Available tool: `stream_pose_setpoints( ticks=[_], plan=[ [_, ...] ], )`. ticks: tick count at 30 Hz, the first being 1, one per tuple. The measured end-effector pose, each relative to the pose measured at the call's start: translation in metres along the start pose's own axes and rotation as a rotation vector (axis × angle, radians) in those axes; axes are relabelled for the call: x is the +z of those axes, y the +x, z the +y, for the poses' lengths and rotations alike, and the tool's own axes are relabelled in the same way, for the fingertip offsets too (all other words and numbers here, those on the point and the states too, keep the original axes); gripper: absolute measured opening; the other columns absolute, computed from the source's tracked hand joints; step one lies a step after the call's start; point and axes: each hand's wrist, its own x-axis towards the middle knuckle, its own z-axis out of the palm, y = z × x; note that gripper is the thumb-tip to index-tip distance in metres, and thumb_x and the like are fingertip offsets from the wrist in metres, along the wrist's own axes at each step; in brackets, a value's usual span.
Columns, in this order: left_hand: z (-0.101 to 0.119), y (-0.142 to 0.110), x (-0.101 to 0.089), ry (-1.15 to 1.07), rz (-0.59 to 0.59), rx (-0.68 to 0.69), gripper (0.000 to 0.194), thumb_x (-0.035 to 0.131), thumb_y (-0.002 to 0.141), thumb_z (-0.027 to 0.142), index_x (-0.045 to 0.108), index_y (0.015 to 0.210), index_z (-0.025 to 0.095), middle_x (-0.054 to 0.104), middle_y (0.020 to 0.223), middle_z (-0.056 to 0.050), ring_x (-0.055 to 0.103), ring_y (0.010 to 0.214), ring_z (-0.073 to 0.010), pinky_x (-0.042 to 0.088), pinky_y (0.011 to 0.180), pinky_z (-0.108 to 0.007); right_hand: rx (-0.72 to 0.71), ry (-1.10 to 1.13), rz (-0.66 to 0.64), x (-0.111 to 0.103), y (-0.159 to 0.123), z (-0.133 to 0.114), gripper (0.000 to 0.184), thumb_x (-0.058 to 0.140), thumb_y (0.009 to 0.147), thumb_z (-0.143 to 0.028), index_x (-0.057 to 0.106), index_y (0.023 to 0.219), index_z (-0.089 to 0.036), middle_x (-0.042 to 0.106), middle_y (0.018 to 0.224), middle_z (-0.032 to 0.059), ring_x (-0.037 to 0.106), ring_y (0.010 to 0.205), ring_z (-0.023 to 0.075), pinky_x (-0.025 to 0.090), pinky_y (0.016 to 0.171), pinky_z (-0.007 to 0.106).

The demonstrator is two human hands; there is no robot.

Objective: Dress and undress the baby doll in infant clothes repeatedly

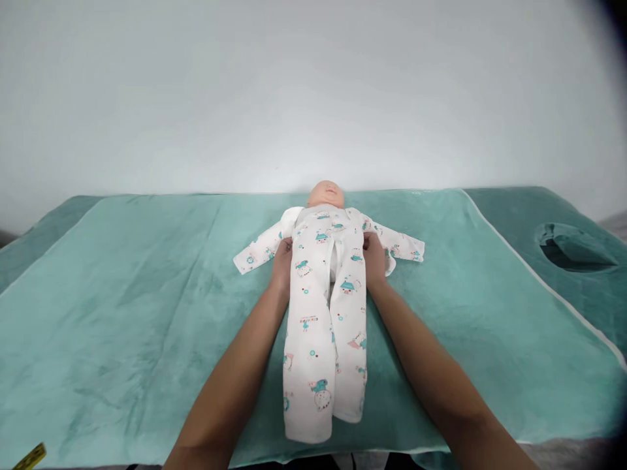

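Note:
A baby doll (326, 194) lies on its back, head toward the wall, in a white printed long-sleeved top (259, 251) with both sleeves spread out. White baby pants (308, 307) with the same teal and pink print lie lengthwise over its front, the two legs stretching toward me. At the left side of the pants, my left hand (282, 264) is closed with its fingertips at the fabric edge. My right hand (375, 260) pinches the opposite side at about the same height. Some fingertips are hidden behind the cloth. The doll's own legs are not visible.
A green sheet (147, 313) with a pale border covers the padded bed, which has a dark face-hole (575, 251) at its right end. A white wall (294, 91) stands directly behind. A yellow strip (30, 457) shows at the lower left corner.

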Motion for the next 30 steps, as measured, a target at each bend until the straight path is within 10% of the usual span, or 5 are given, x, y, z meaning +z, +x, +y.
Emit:
stream_pose_setpoints(
  ticks=[10, 15, 20, 24, 30],
  plan=[
    [0.008, -0.008, -0.006, 0.319, 0.029, 0.257, 0.028, 0.062, 0.079, 0.023, 0.071, 0.105, 0.018, 0.073, 0.115, -0.008, 0.065, 0.108, -0.0273, 0.047, 0.101, -0.043, -0.159, -0.033, -0.104, -0.014, -0.003, 0.0, 0.021, 0.051, 0.084, -0.029, 0.061, 0.102, -0.024, 0.069, 0.105, 0.008, 0.061, 0.099, 0.0258, 0.045, 0.09, 0.042],
    [0.003, -0.087, -0.037, 0.425, 0.092, 0.354, 0.031, 0.058, 0.09, 0.035, 0.066, 0.118, 0.024, 0.069, 0.122, -0.01, 0.062, 0.118, -0.0278, 0.05, 0.101, -0.044, -0.29, -0.025, -0.234, -0.063, -0.1, -0.006, 0.021, 0.061, 0.085, -0.04, 0.064, 0.103, -0.029, 0.067, 0.1, 0.008, 0.06, 0.099, 0.028, 0.049, 0.087, 0.045],
    [-0.022, -0.194, -0.065, 0.697, -0.29, 0.536, 0.034, 0.065, 0.088, 0.035, 0.064, 0.122, 0.034, 0.053, 0.147, -0.006, 0.042, 0.142, -0.0295, 0.04, 0.116, -0.05, -0.468, -0.19, -0.492, -0.093, -0.216, -0.006, 0.036, 0.076, 0.078, -0.037, 0.061, 0.11, -0.03, 0.064, 0.11, 0.0101, 0.061, 0.1, 0.0307, 0.05, 0.084, 0.048],
    [-0.024, -0.231, -0.063, 1.009, -0.497, 0.702, 0.047, 0.065, 0.089, 0.029, 0.056, 0.135, 0.031, 0.033, 0.162, -0.006, 0.013, 0.155, -0.0329, 0.03, 0.121, -0.057, -0.509, -0.23, -0.566, -0.093, -0.233, -0.011, 0.015, 0.06, 0.09, -0.023, 0.059, 0.104, -0.028, 0.062, 0.107, 0.0083, 0.061, 0.097, 0.0271, 0.05, 0.084, 0.044],
    [-0.02, -0.233, -0.069, 0.983, -0.401, 0.85, 0.028, 0.058, 0.093, 0.023, 0.062, 0.12, 0.03, 0.052, 0.148, -0.007, 0.033, 0.149, -0.0298, 0.043, 0.115, -0.054, -0.476, -0.081, -0.581, -0.143, -0.228, -0.022, 0.019, 0.058, 0.082, -0.011, 0.053, 0.09, -0.028, 0.059, 0.093, 0.0018, 0.059, 0.085, 0.0216, 0.049, 0.077, 0.037]
  ],
)
